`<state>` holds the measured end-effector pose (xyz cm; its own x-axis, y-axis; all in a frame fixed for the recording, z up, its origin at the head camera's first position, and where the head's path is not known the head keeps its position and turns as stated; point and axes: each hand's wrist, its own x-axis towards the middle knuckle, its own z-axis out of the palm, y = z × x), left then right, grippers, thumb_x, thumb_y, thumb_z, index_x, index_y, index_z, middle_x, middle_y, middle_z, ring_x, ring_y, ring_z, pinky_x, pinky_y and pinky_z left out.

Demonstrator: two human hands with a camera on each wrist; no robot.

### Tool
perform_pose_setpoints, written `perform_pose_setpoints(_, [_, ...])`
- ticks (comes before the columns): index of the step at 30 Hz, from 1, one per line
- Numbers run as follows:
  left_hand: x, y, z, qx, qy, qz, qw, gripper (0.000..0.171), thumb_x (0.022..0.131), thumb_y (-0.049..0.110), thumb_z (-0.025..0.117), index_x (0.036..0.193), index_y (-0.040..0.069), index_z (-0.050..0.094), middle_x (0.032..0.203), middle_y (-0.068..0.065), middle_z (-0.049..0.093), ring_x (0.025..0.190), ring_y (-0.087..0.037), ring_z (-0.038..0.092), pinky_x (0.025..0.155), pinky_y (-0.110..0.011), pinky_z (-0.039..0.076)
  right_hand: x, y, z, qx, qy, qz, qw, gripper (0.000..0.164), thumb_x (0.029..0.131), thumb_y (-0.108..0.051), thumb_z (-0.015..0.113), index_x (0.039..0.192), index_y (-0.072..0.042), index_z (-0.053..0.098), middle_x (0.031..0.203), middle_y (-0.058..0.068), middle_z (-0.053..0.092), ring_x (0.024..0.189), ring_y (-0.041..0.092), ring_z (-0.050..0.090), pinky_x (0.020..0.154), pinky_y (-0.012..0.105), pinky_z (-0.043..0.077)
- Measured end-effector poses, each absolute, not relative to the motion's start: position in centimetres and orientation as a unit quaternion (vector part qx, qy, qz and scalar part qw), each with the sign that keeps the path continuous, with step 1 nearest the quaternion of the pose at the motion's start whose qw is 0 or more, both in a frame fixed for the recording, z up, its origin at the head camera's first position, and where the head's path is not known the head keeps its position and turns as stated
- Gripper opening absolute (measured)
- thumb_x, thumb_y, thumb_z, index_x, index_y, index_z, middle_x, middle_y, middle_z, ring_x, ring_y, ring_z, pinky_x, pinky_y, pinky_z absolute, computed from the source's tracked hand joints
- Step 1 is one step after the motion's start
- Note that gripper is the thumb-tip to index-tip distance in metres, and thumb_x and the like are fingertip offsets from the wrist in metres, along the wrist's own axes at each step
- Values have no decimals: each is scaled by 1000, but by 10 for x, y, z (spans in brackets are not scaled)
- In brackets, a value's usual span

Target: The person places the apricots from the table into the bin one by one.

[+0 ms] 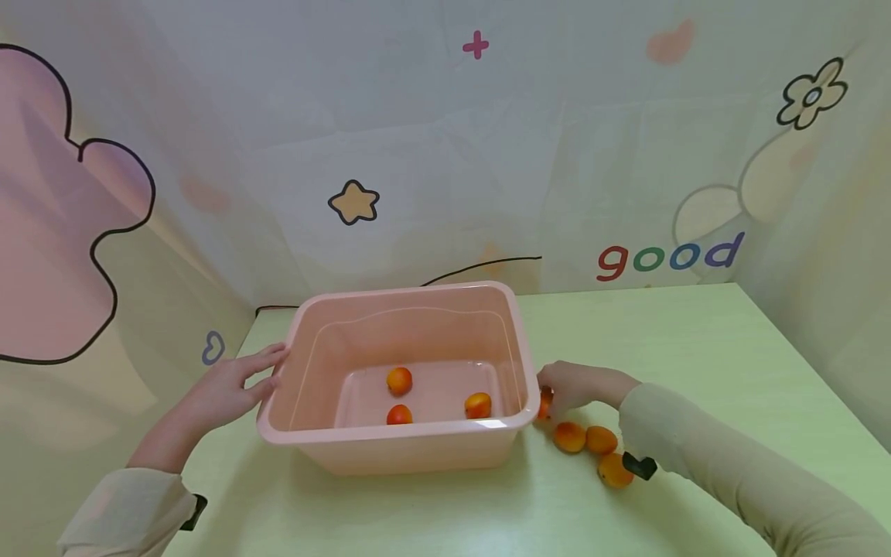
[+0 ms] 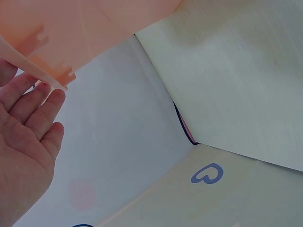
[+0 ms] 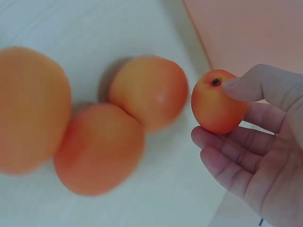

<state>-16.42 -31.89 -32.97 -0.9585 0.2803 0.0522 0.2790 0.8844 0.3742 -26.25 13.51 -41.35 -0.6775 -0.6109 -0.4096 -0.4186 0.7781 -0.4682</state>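
Observation:
My right hand (image 1: 572, 387) pinches an orange-red apricot (image 3: 218, 101) between thumb and fingers, beside the right wall of a pink plastic tub. The apricot's dark stem spot faces the right wrist camera. Just in front of that hand, three more apricots (image 1: 569, 437) lie close together on the table. My left hand (image 1: 226, 387) rests with extended fingers against the left rim of the pink tub (image 1: 418, 435); in the left wrist view its fingertips (image 2: 57, 96) touch the rim's underside. Inside the tub, three apricots (image 1: 400, 381) lie apart on the floor, one partly hidden by the front rim.
The tub stands on a pale green table (image 1: 647, 333). A printed cloth (image 1: 445, 155) with a star, flowers and the word "good" hangs behind the table and along its sides. Both sleeves carry a small dark piece (image 1: 639, 466) near the wrist.

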Motion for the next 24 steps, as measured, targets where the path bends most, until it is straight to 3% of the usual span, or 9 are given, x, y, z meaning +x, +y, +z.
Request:
perform_pose_setpoints(8, [-165,-319,-330,142,970,199,5,48,88,22,54,131,3,42,137,-15,39,118,-41,41,87,-54,38,-271,144,-388,-306,894,-178,273,22,71,1,64,88,-14,66,73,-2,56,68,14,48,62,24,42])
perform_pose_setpoints(24, [-164,-319,-331,146,970,196,-2,48,87,22,54,130,3,43,136,-15,40,117,-40,43,86,-53,40,-284,146,-324,-319,912,-147,213,32,73,-1,61,105,-3,62,85,3,60,75,16,50,66,25,46])
